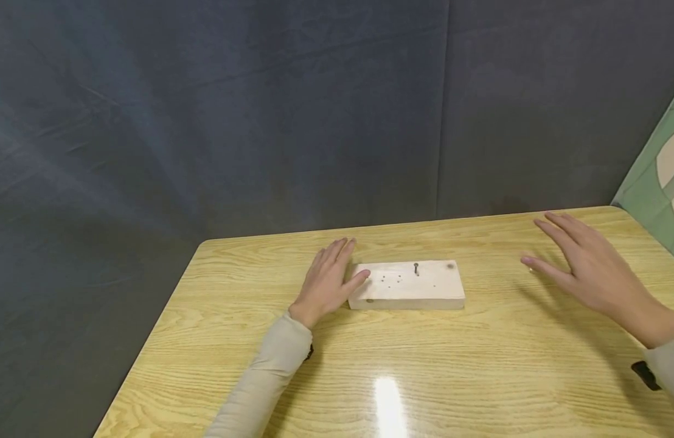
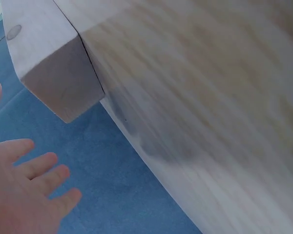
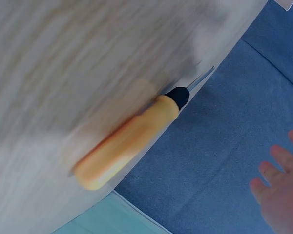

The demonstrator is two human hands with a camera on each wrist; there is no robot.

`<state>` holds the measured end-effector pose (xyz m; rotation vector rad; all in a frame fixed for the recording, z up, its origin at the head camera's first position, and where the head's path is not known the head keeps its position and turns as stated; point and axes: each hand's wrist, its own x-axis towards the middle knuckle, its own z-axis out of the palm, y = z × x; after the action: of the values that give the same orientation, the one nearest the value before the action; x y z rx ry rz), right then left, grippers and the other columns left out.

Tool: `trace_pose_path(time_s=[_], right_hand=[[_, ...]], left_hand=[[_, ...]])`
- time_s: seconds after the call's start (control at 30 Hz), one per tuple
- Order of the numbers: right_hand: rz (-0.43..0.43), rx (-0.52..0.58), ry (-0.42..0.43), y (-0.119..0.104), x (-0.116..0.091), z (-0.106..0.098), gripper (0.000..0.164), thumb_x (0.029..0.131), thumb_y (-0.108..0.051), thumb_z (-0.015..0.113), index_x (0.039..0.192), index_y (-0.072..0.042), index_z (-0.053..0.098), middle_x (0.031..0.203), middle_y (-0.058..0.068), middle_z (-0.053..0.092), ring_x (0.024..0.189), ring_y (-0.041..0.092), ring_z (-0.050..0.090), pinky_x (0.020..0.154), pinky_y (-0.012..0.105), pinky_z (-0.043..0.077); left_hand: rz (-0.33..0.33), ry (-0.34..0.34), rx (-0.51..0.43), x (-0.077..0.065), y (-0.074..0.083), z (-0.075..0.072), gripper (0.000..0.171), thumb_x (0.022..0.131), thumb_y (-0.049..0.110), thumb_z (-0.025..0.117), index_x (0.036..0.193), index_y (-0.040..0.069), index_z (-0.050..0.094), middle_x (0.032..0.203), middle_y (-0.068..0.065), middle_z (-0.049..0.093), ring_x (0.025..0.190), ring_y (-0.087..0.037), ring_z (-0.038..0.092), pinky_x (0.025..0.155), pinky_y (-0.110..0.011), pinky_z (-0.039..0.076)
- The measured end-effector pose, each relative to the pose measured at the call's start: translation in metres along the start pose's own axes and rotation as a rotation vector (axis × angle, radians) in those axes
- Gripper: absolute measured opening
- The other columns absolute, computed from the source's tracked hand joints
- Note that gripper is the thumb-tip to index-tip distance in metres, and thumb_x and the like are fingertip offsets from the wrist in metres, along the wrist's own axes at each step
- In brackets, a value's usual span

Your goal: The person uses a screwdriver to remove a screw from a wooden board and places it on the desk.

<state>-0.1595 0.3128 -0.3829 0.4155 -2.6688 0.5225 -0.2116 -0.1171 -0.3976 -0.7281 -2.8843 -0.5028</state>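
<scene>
A pale wooden block (image 1: 408,289) lies on the table, its top marked by several small holes. One screw (image 1: 416,268) stands up from the block near its back edge. My left hand (image 1: 327,281) is at the block's left end, fingers extended and thumb over the corner. Off to the right, my right hand (image 1: 594,267) hovers above the table with fingers spread and nothing in it. A screwdriver (image 3: 132,141) with a yellow-orange handle, black collar and thin metal shaft lies on the table in the right wrist view; in the head view it is hidden.
The wood-grain table (image 1: 452,365) has rounded back corners. A dark blue curtain (image 1: 315,121) hangs right behind it and along the left. At the right edge stands a green patterned panel (image 1: 660,188).
</scene>
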Motion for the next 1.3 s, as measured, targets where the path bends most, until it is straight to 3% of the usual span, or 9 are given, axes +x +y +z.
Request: trace_pose_path(time_s=[0.57, 1.0, 1.3], right_hand=[[0.007, 0.006, 0.003, 0.018, -0.025, -0.002, 0.072, 0.092, -0.030, 0.071, 0.145, 0.009, 0.042, 0.147, 0.037, 0.038, 0.138, 0.055, 0.031, 0.119, 0.064, 0.018], [0.068, 0.063, -0.039, 0.033, -0.043, -0.003, 0.065, 0.094, -0.026, 0.069, 0.144, 0.009, 0.044, 0.148, 0.037, 0.037, 0.137, 0.058, 0.031, 0.117, 0.068, 0.014], [0.093, 0.093, -0.096, 0.046, -0.051, 0.000, 0.059, 0.095, -0.024, 0.068, 0.136, 0.012, 0.049, 0.137, 0.041, 0.044, 0.125, 0.063, 0.037, 0.109, 0.075, 0.019]], left_hand=[[0.053, -0.163, -0.060, -0.010, 0.008, -0.001, 0.073, 0.102, 0.056, 0.044, 0.159, 0.015, 0.025, 0.161, -0.016, 0.032, 0.149, -0.032, 0.032, 0.123, -0.051, 0.025], [0.100, -0.197, -0.133, -0.013, 0.005, -0.001, 0.069, 0.100, 0.052, 0.052, 0.154, 0.011, 0.038, 0.158, -0.011, 0.039, 0.148, -0.028, 0.035, 0.123, -0.047, 0.027], [0.066, -0.233, -0.197, -0.014, -0.002, -0.001, 0.073, 0.094, 0.051, 0.062, 0.152, 0.012, 0.041, 0.159, -0.005, 0.038, 0.149, -0.023, 0.033, 0.122, -0.042, 0.030]])
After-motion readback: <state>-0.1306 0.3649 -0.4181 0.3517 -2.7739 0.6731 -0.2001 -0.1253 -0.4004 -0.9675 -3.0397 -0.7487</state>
